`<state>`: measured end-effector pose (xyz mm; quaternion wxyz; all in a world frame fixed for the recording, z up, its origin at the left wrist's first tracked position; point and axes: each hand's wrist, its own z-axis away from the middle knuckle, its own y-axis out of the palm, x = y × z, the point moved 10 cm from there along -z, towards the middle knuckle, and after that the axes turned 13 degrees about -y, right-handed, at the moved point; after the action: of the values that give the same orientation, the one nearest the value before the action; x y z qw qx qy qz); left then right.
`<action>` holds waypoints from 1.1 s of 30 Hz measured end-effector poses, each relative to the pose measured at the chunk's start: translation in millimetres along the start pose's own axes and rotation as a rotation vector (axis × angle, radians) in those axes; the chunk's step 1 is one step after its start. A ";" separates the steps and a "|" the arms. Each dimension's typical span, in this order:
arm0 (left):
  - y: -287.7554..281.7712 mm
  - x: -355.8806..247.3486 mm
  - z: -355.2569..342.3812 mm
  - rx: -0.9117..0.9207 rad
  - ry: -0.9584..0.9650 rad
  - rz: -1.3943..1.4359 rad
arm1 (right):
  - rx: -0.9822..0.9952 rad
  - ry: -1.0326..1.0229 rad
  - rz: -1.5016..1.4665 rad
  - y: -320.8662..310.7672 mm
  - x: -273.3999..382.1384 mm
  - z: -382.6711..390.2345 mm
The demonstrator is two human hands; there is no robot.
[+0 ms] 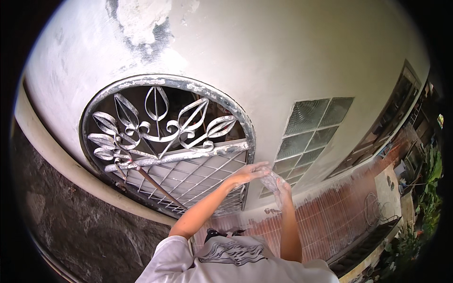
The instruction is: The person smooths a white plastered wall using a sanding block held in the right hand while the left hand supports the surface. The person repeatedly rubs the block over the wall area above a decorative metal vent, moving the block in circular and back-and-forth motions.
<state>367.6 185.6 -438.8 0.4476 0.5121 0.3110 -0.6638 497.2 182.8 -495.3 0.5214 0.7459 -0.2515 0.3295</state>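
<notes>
Hands (pixel 248 174) close together, dusty, shirt (pixel 174 257) with wavy dark print (pixel 233 252)

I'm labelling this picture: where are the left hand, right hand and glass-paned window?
Left hand (pixel 249 173): head view, middle of the hand.
Right hand (pixel 283 193): head view, middle of the hand.
Glass-paned window (pixel 296 144): head view, left-side glass.

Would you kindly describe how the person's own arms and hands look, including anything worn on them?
The left hand and right hand are gloveless, with whitish dust clearest on the right. The forearms are bare; the white shirt has a short left sleeve and a dark wavy print.
</notes>
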 end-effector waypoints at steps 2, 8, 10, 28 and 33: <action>38.2 4.0 -6.5 0.384 -0.111 -0.195 | -0.072 0.036 0.053 -17.5 -7.2 7.9; 69.8 -55.0 -22.7 0.081 0.134 -1.412 | -0.065 -0.194 0.225 -33.3 30.9 16.4; 82.8 -128.8 -3.6 -0.146 0.701 -1.537 | -0.146 -0.224 0.239 -47.2 51.0 26.0; -108.5 -320.9 186.1 -0.293 0.791 -2.510 | -0.240 0.315 0.426 -93.8 -52.2 106.5; -138.6 -362.6 282.6 -0.502 0.846 -2.736 | -0.192 0.379 0.461 -63.5 -100.0 99.4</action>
<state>154.7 95.6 -17.9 -0.5702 -0.1158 0.7582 -0.2943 500.0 113.2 -633.3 0.5385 0.5422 -0.3422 0.5468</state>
